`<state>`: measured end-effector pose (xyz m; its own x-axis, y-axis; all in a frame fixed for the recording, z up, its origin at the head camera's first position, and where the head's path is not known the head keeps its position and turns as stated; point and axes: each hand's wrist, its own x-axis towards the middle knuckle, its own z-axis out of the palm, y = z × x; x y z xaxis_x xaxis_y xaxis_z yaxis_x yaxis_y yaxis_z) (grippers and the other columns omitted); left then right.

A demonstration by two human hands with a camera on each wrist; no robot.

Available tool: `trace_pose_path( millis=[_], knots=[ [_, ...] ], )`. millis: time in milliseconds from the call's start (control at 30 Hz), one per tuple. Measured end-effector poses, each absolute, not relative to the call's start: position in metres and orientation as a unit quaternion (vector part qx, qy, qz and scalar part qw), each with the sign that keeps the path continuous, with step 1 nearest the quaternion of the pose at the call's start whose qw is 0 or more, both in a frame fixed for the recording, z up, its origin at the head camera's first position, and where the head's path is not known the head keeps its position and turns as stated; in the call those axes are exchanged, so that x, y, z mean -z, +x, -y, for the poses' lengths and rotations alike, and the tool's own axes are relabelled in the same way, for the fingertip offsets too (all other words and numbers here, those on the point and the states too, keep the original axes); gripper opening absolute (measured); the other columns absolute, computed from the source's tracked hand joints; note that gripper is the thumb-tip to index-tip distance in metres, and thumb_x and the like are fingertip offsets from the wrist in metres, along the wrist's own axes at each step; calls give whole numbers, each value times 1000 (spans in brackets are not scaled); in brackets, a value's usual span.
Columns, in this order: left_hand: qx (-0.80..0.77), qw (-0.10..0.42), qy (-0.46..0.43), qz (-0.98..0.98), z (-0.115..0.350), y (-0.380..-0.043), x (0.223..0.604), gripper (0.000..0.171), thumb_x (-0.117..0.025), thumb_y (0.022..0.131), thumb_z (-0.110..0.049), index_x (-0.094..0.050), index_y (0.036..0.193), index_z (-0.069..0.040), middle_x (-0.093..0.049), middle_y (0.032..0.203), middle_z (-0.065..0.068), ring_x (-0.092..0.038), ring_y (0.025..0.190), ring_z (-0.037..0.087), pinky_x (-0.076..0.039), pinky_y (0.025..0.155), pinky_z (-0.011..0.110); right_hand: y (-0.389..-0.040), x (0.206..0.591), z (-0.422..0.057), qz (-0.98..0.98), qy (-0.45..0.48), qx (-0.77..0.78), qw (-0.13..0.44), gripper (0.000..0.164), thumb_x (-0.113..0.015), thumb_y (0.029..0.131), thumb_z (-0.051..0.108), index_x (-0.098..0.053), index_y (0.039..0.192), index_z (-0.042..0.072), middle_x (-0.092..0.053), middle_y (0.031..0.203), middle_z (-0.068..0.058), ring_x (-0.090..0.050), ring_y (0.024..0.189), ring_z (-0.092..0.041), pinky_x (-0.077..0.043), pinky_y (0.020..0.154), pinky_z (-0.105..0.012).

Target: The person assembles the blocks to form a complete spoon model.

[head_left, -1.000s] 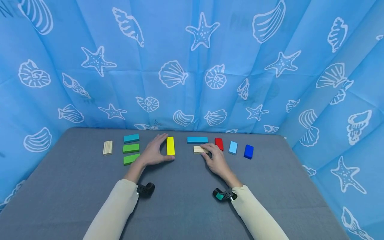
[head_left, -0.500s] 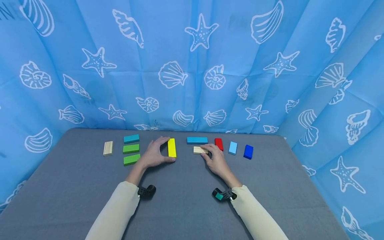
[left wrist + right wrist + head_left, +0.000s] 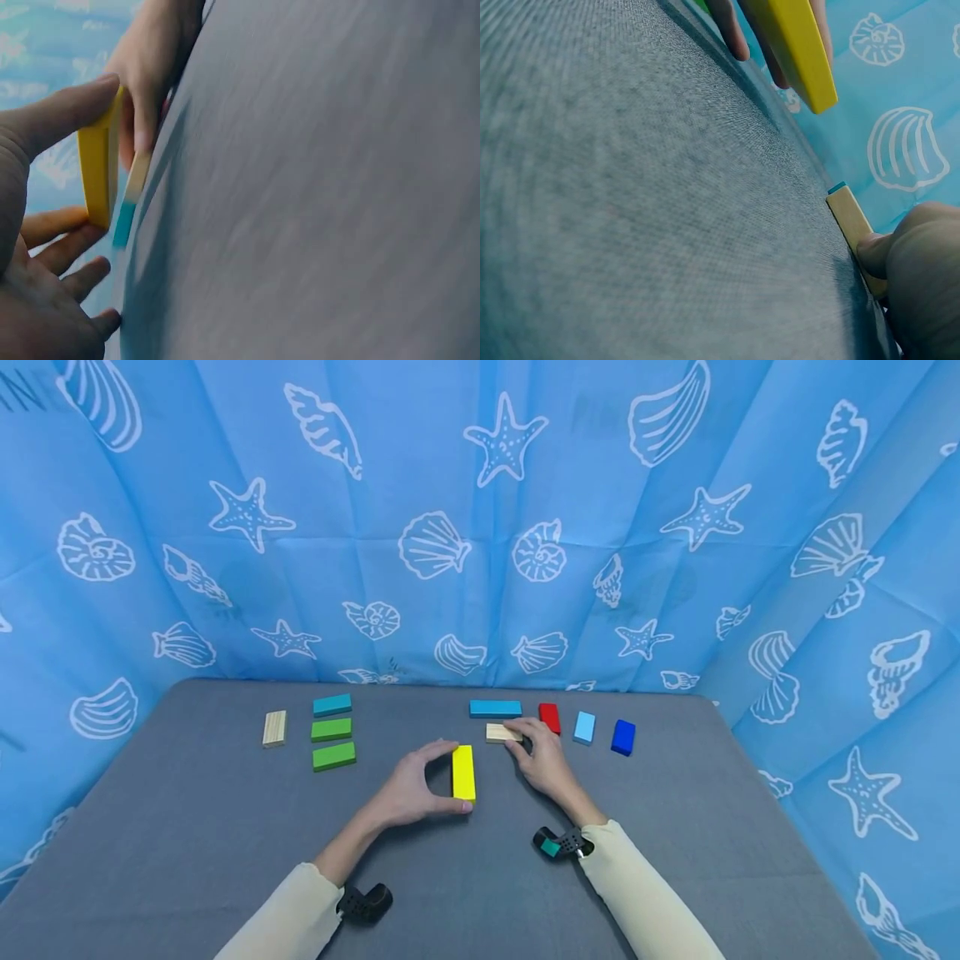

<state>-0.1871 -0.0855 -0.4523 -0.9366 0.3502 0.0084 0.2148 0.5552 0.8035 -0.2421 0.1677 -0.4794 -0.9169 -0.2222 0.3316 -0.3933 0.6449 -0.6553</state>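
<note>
My left hand (image 3: 407,788) pinches a long yellow block (image 3: 463,772) by its two ends, thumb at the near end and fingertips at the far end. In the left wrist view the yellow block (image 3: 100,161) hangs above the cloth, and the ring and little fingers stay off it. My right hand (image 3: 545,762) holds a plain wooden block (image 3: 498,733) between thumb and fingers, low at the table. The right wrist view shows the thumb against the side of that wooden block (image 3: 853,219). Just behind it lies a long teal block (image 3: 495,709).
Right of the right hand lie a red block (image 3: 550,717), a light blue block (image 3: 584,727) and a dark blue block (image 3: 623,737). At left are another wooden block (image 3: 274,728), a teal block (image 3: 332,704) and two green blocks (image 3: 333,756). A shell-patterned curtain (image 3: 480,568) hangs behind the grey table (image 3: 465,893).
My left hand has carried the yellow block off its place at the back, rightward and toward me. The right hand and the wooden block stay where they were.
</note>
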Motion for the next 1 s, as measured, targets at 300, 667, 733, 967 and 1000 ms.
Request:
trace_pose_path(
  millis=[300, 667, 733, 967, 1000],
  knots=[
    [-416, 70, 169, -891, 73, -172, 462, 93, -91, 71, -49, -52, 149, -15, -48, 154, 8, -27, 151, 30, -15, 121, 58, -241, 478, -167, 903, 161, -386, 100, 33, -69, 97, 9, -68, 130, 6, -64, 128, -11, -57, 120, -30, -43, 108, -50],
    [-387, 54, 188, -901, 73, -169, 466, 92, -90, 72, -48, -52, 148, -14, -51, 151, 9, -29, 150, 31, -13, 122, 56, -241, 478, -165, 906, 159, -381, 97, 33, -68, 98, 9, -68, 131, 7, -63, 129, -11, -57, 121, -29, -42, 109, -51],
    [-376, 48, 195, -905, 72, -169, 467, 92, -90, 72, -48, -52, 148, -14, -52, 150, 10, -30, 150, 32, -13, 122, 56, -241, 478, -165, 905, 160, -381, 98, 33, -68, 98, 9, -68, 131, 7, -63, 129, -11, -57, 122, -29, -42, 109, -51],
    [-358, 37, 212, -909, 71, -168, 469, 92, -89, 73, -49, -51, 148, -13, -51, 150, 10, -31, 149, 32, -14, 122, 56, -241, 479, -168, 906, 162, -380, 98, 34, -68, 98, 9, -67, 131, 6, -63, 129, -11, -56, 122, -29, -43, 108, -51],
    [-357, 37, 213, -909, 71, -168, 469, 92, -89, 73, -49, -51, 148, -13, -51, 150, 10, -31, 149, 32, -14, 122, 56, -241, 480, -168, 905, 162, -380, 98, 34, -68, 98, 9, -67, 131, 6, -63, 129, -11, -56, 122, -29, -42, 108, -51]
  ],
)
